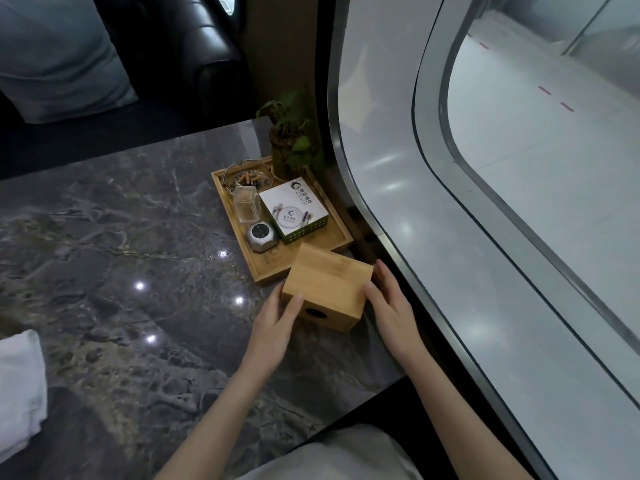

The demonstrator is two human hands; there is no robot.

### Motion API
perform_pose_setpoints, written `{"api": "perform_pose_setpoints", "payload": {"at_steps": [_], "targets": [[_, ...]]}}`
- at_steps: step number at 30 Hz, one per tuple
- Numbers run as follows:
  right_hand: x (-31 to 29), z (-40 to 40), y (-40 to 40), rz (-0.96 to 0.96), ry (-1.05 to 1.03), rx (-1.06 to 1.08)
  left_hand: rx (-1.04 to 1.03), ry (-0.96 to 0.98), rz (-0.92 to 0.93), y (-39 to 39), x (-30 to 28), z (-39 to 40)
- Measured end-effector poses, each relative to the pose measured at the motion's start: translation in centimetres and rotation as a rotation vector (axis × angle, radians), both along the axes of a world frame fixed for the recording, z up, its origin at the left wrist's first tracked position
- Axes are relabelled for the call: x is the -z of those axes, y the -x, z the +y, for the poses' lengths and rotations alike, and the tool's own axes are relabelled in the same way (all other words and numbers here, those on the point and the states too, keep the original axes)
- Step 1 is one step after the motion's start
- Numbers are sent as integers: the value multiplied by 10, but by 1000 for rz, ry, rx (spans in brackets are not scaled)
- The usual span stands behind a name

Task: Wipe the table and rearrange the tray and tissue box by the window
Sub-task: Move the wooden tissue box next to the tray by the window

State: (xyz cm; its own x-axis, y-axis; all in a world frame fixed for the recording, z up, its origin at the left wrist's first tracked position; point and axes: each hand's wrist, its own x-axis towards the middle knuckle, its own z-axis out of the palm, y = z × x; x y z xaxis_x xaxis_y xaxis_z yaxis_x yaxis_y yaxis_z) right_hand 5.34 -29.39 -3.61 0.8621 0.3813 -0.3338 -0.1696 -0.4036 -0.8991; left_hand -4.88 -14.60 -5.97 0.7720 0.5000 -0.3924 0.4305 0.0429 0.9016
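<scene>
A bamboo tissue box lies tilted on the dark marble table, its far end resting on the near edge of the wooden tray. My left hand grips the box's near left corner. My right hand presses its right side, next to the window frame. The tray stands by the window and carries a glass ashtray with cigarette butts, a clear holder, a silver faceted object, a white and green box and a potted plant. A white cloth lies at the table's left edge.
The curved window frame runs close along the table's right side. A black leather sofa with a grey cushion stands beyond the table's far edge. My lap in light clothing is under the near edge.
</scene>
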Motion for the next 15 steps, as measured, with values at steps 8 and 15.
{"api": "perform_pose_setpoints", "payload": {"at_steps": [8,15], "targets": [[8,6,-3,84,20,-29,12,21,-15,-4,2,-2],[9,8,-1,104,7,-13,56,-45,19,-8,-1,11]]}}
